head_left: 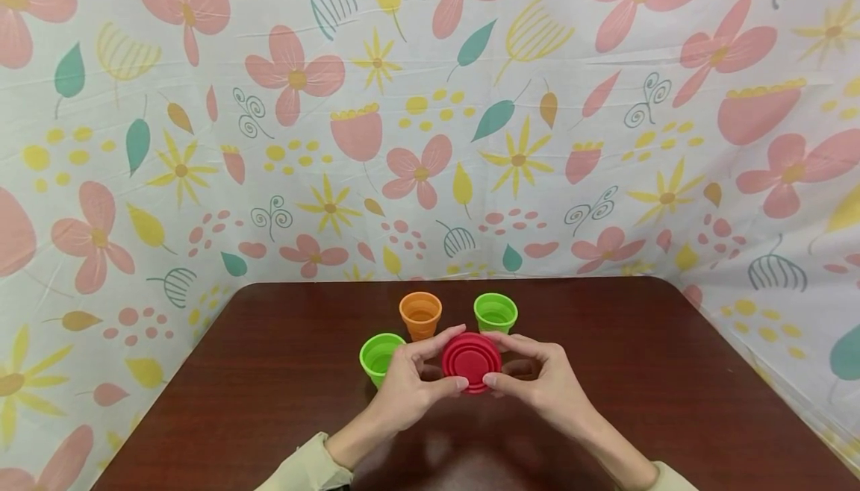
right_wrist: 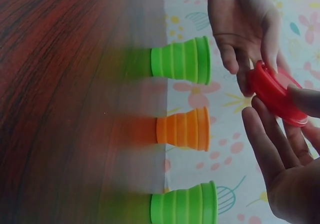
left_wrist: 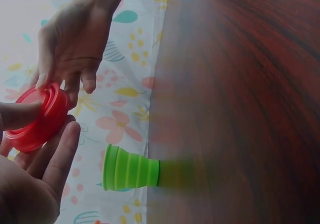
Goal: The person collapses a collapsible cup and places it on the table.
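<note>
Both hands hold a red collapsible cup [head_left: 472, 363], folded flat into a ringed disc, above the table. My left hand [head_left: 411, 383] pinches its left side, thumb on the near face and fingers at the rim. On the other side my right hand [head_left: 547, 375] pinches it the same way, the two thumbs close together at the lower edge. In the left wrist view the red cup [left_wrist: 42, 116] is tilted between the hands. The right wrist view shows the red cup [right_wrist: 277, 94] edge-on, with fingers beneath it.
Behind the hands an expanded orange cup [head_left: 420, 312] and a green cup [head_left: 496, 313] stand upright on the dark brown table [head_left: 289, 386]. Another green cup [head_left: 378, 357] stands by the left hand, partly hidden. A flowered cloth [head_left: 430, 245] hangs along the table's back and sides.
</note>
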`<state>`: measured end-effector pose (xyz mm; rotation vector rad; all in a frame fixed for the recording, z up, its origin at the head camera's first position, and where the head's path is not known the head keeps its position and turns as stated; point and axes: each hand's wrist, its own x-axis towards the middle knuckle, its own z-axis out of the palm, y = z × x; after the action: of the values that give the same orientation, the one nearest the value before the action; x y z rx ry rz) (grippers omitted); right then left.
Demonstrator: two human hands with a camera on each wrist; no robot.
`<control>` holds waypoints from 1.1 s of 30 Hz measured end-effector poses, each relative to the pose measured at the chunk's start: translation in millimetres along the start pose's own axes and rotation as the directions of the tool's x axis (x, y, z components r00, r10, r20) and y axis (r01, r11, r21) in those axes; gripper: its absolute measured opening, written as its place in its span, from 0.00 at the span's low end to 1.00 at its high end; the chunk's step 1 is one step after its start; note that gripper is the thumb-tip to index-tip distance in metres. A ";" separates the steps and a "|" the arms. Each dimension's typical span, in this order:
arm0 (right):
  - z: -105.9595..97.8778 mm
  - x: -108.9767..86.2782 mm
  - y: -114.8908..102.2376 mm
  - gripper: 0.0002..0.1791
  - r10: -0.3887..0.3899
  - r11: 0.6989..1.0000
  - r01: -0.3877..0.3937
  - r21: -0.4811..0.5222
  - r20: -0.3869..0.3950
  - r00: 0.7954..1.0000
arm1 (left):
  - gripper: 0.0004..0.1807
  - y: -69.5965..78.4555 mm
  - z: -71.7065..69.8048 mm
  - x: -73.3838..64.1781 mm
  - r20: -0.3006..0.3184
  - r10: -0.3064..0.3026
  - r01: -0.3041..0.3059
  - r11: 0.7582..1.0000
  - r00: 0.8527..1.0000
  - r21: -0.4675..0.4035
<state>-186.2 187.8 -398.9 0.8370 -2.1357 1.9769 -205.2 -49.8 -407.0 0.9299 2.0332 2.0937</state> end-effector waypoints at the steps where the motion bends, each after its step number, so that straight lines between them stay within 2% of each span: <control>1: 0.2 0.0 0.1 0.27 -0.014 1.000 0.014 -0.005 -0.003 1.000 | 0.36 0.1 -0.1 0.0 0.001 0.003 -0.003 1.000 1.000 0.001; 11: 1.9 0.4 0.3 0.26 -0.160 0.984 0.156 -0.086 -0.043 0.986 | 0.32 2.5 -0.5 1.1 -0.019 -0.015 0.015 1.000 1.000 0.005; 17: 3.5 0.6 0.4 0.25 -0.219 0.968 0.206 -0.144 -0.082 0.972 | 0.31 2.7 0.8 2.0 -0.013 -0.074 0.073 0.996 0.997 -0.053; 22: 4.2 0.8 1.7 0.23 -0.324 0.929 0.299 -0.219 -0.089 0.942 | 0.31 4.3 2.2 1.3 -0.005 -0.120 0.119 0.990 0.993 -0.081; 29: 4.8 1.3 8.8 0.26 -0.476 0.854 0.441 -0.277 -0.069 0.877 | 0.28 5.9 2.4 1.6 0.011 -0.175 0.174 0.971 0.985 -0.166; 33: 4.1 2.7 12.2 0.28 -0.528 0.822 0.488 -0.294 -0.069 0.847 | 0.28 6.6 2.4 2.1 0.022 -0.186 0.186 0.963 0.982 -0.196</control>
<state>-193.0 183.0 -409.1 1.0397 -1.7884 1.3983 -203.5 -47.5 -400.3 0.6827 1.7903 2.1396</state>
